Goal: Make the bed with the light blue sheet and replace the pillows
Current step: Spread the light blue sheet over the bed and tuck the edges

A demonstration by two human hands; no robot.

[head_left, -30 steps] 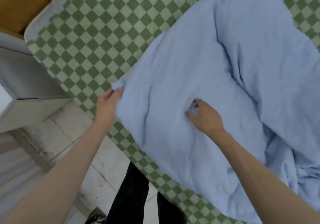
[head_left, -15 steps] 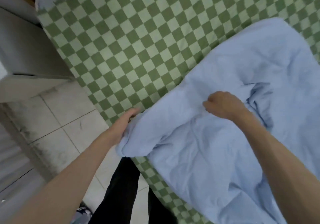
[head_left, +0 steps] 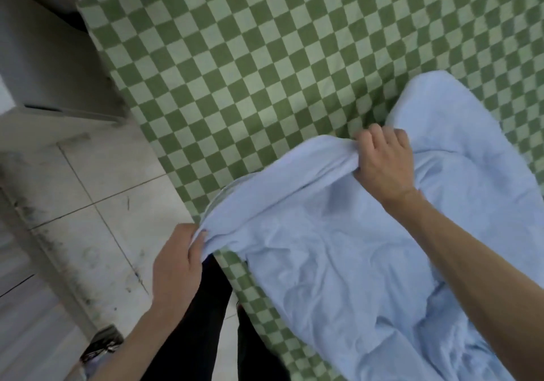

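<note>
Sheet (head_left: 338, 263) lies bunched on the bed's (head_left: 265, 71) near corner, its edge grasped by both grips: left hand (head_left: 176, 265) pinching one end, right hand (head_left: 382, 162) clenched on gathered folds. Spreading from such a wad risks a crooked, twisted lay, or cloth sliding to the floor (head_left: 88, 204).

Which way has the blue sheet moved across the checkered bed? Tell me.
Yes. The light blue sheet has been pulled back toward the person, uncovering more of the green checkered bed cover.

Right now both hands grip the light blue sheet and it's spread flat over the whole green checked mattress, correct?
Not quite. The left hand and right hand do grip the light blue sheet, but it lies bunched near the person; the head view shows most of the green checked mattress uncovered.
</note>
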